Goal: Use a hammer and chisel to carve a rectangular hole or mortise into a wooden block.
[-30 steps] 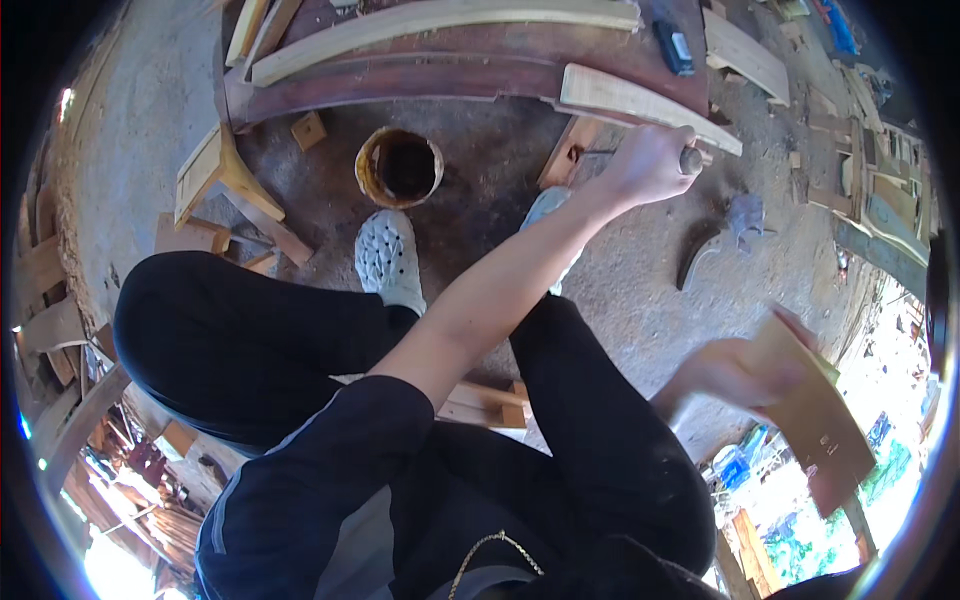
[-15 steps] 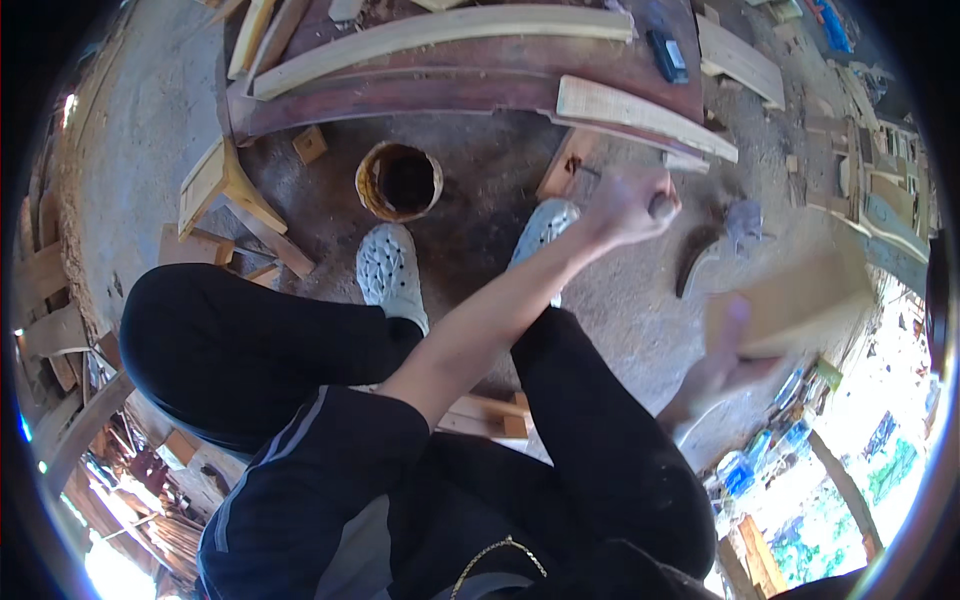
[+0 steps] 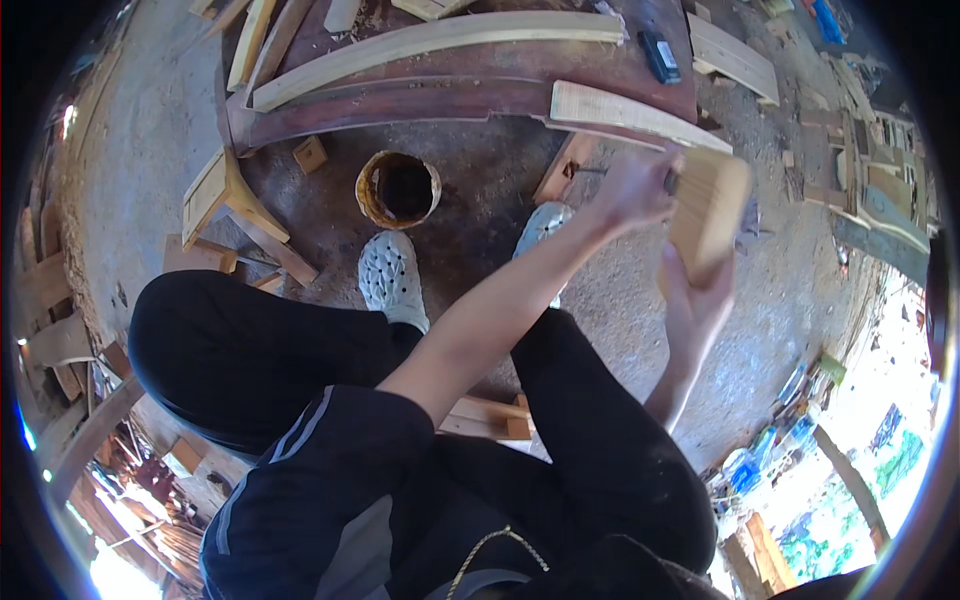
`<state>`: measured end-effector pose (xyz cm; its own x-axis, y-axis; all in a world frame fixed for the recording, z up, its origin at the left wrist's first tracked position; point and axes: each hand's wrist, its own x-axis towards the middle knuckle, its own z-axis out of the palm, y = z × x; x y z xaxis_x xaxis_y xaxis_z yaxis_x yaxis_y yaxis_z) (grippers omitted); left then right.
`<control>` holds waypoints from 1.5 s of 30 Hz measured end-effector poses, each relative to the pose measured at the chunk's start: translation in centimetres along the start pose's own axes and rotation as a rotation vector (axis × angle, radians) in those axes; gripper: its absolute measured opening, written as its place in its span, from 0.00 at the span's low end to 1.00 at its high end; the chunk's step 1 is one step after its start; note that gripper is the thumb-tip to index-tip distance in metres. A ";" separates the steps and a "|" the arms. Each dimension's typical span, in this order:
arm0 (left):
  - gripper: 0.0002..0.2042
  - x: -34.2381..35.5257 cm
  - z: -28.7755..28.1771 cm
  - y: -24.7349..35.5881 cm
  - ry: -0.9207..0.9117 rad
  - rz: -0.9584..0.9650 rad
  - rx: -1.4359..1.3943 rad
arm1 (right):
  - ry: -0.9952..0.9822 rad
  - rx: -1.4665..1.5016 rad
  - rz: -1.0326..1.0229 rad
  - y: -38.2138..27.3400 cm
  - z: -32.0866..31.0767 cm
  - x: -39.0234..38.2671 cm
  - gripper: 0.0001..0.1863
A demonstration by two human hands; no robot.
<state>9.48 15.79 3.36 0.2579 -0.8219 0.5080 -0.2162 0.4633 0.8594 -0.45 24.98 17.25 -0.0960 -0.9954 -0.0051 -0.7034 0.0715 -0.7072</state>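
1. My right hand (image 3: 695,305) is wrapped around the lower end of a pale board (image 3: 708,212) and holds it up over the dirt floor (image 3: 620,300), tilted.
2. My left hand (image 3: 632,185) is closed beside the board's top left corner; a small dark tool (image 3: 670,181) pokes out of it at the edge. What kind of tool, I cannot tell.
3. Board sits between both hands, right of my shoes (image 3: 390,275).
4. Past the shoes: a round rusty can (image 3: 399,189), open on top.
5. Farther off, long curved planks (image 3: 440,35) lie on a dark slab (image 3: 400,95).
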 end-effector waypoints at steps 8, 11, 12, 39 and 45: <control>0.12 -8.4 -3.5 3.5 -0.285 0.396 -0.021 | 0.385 0.316 0.184 3.2 -0.6 -0.6 0.36; 0.12 -6.8 -4.7 5.6 -0.321 0.375 -0.038 | 0.394 0.364 0.220 4.2 0.0 -1.7 0.35; 0.12 -5.6 -4.9 6.5 -0.284 0.319 0.027 | 0.370 0.374 0.234 4.2 0.0 -2.1 0.34; 0.10 -4.5 -9.8 -5.9 -0.632 -0.284 0.737 | 0.194 0.324 0.311 5.5 -0.3 -2.1 0.27; 0.09 -4.3 -10.7 -5.8 -0.619 -0.205 0.701 | 0.156 0.273 0.326 5.4 0.0 -2.4 0.27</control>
<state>19.66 20.15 -3.18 -0.1465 -0.9875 0.0582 -0.7888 0.1521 0.5955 -4.07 27.77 13.46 -0.4013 -0.9006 -0.1673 -0.4089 0.3395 -0.8471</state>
